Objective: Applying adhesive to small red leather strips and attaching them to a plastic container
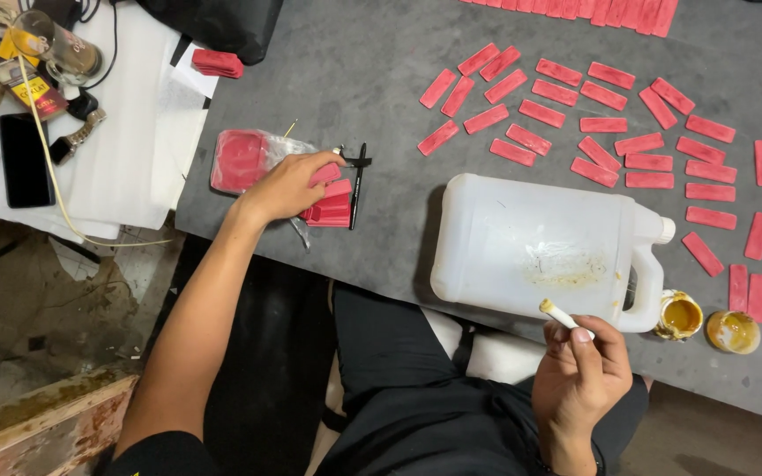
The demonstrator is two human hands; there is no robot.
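Observation:
My left hand (288, 187) reaches out over the grey table (372, 70) and grips one pink flat strip from a small stack of pink strips (332, 207). A clear plastic bag holding more pink pieces (244, 160) lies just left of that hand, and a black pen (357, 181) lies to its right. My right hand (579, 370) is near my lap, pinching a short white stick (559, 312) with a yellowish tip. A white plastic jug (540, 247) lies on its side just above that hand.
Many pink strips (601, 123) are spread across the table's right half. A small open pot of yellow paste (679, 316) and its lid (733, 331) sit by the jug's spout. A phone (26, 159), watch, glass and papers lie at the left.

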